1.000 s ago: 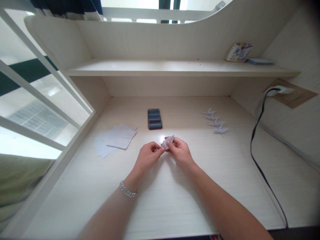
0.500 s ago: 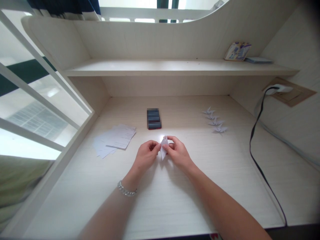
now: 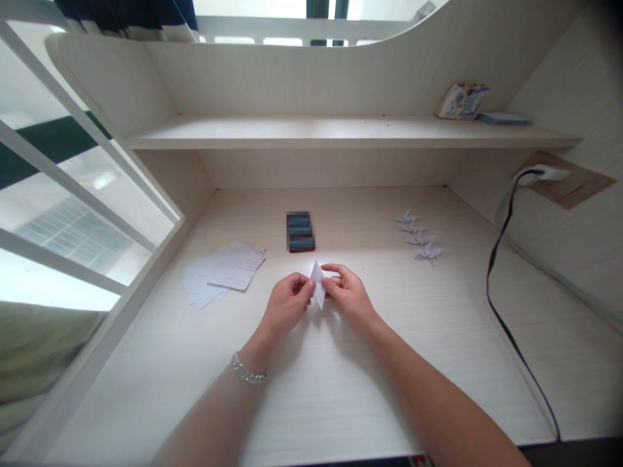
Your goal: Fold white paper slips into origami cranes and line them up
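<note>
While hands (image 3: 287,300) (image 3: 349,293) hold folded paper (image 3: 318,293), a shelf (image 3: 292,126) bears a packet (image 3: 463,102).

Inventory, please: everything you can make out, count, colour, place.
Folded paper: one, white, between both hands
Folded figures: four, white, desk's right
Paper sheets: several, white, desk's left
Pixelated object: one, dark, beyond hands
Packet: one, multicoloured, shelf's right end
Flat item: one, bluish, beside packet
Cables: two, black and grey, right side
Wall plate: one, brown, right wall
Desk: one, pale, beneath hands
Shelf: one, pale, above desk
Bars: several, white, left
Curtain: one, blue-white, top left
Cloth: one, green, lower left
Bracelet: one, silver, left wrist
Left hand: one, pinching folded paper
Right hand: one, pinching folded paper
</note>
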A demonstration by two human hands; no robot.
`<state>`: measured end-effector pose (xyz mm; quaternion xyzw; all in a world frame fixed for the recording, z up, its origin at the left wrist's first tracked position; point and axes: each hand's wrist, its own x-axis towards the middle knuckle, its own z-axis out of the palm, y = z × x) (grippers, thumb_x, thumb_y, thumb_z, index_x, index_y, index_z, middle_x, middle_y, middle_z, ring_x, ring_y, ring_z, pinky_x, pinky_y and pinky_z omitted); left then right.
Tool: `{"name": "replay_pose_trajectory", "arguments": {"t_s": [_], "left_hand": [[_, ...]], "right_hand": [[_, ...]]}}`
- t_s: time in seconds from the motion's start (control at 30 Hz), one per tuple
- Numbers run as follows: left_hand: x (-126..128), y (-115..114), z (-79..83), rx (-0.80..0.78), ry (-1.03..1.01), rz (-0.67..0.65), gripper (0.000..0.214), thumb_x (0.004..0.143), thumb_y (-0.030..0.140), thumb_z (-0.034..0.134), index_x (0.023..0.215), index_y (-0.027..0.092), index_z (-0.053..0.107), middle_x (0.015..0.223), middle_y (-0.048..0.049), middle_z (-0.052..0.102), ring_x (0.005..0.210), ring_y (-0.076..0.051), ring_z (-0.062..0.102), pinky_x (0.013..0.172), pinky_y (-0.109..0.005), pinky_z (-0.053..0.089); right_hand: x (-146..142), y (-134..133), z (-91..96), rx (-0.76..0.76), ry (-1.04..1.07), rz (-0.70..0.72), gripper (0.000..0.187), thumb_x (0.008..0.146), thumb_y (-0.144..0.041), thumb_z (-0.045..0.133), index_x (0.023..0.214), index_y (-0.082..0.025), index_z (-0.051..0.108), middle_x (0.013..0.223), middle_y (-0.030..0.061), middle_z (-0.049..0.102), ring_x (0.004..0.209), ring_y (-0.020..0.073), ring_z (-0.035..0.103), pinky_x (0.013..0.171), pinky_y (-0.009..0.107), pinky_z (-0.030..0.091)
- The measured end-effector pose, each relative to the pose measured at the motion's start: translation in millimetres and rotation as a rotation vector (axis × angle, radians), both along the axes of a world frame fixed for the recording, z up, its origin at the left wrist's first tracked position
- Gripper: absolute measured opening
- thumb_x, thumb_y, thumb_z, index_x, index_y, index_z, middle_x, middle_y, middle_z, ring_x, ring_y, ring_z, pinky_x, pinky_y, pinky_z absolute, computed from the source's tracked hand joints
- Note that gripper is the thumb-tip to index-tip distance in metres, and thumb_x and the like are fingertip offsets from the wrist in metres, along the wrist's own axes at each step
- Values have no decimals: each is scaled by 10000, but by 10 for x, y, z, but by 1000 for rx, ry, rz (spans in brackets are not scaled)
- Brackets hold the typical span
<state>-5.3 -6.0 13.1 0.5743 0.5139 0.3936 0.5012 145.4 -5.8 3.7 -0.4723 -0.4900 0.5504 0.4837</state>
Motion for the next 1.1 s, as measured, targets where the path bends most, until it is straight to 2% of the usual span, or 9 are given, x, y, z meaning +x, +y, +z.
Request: {"name": "replay_pose_trajectory", "arguments": {"t_s": [0.17, 0.33, 0.43, 0.5, 0.7, 0.83, 1.0, 1.1], "left_hand": [[13, 7, 8, -74, -90, -18, 295, 744, 433, 596, 708, 140, 583, 544, 22, 508, 483, -89, 449, 462, -209, 338], [-4, 21, -41, 9, -106, 95, 306, 722, 417, 628, 616, 136, 572, 529, 21, 504, 501, -84, 453, 468, -204, 325], [-6, 26, -53, -43, -207, 119, 276, 709, 399, 648, 662, 134, 590, 582, 1, 564, 543, -103, 519, 512, -214, 390], [-2, 28, -39, -96, -310, 139, 259, 690, 376, 673, 722, 128, 607, 655, -22, 609, 601, -118, 563, 570, -232, 440], [-4, 28, 56, -257, -512, 208, 330, 599, 273, 765, 828, 141, 567, 694, -23, 630, 649, -118, 597, 633, -250, 476], [-22, 18, 76, -263, -491, 166, 363, 590, 249, 773, 871, 141, 570, 647, -6, 613, 616, -107, 586, 637, -254, 481], [-42, 14, 40, -194, -367, 108, 318, 600, 283, 762, 838, 135, 611, 772, -50, 643, 699, -140, 608, 622, -250, 479], [-55, 17, 27, -180, -292, 88, 299, 602, 297, 758, 809, 128, 625, 752, -66, 662, 681, -144, 610, 605, -245, 471]], "right_hand": [[10, -57, 78, 17, -138, 94, 362, 778, -339, 571, 1109, -208, 504, 564, -56, 516, 503, 104, 460, 471, 215, 334], [-49, -86, 69, -52, -28, 141, 430, 747, -357, 617, 1123, -198, 482, 573, -55, 521, 547, 118, 521, 512, 228, 373], [-62, -58, 44, -90, 15, 180, 425, 666, -327, 695, 1029, -174, 536, 592, -24, 585, 599, 145, 578, 577, 259, 421], [-46, -31, 49, -103, 21, 159, 375, 634, -312, 717, 948, -160, 577, 600, -6, 607, 602, 146, 582, 597, 268, 428], [41, 33, 71, -129, 97, 61, 257, 639, -365, 711, 760, -154, 627, 715, 24, 627, 641, 129, 563, 610, 259, 426], [47, 40, 32, -140, 122, 47, 257, 659, -381, 700, 771, -162, 624, 709, 16, 616, 615, 126, 569, 586, 258, 435], [39, 22, 37, -80, 11, 70, 261, 666, -351, 702, 820, -148, 643, 660, 18, 618, 570, 124, 562, 545, 255, 431], [46, 11, 59, -60, -32, 100, 254, 673, -342, 696, 826, -145, 651, 664, 25, 628, 569, 125, 568, 541, 256, 436]]}}
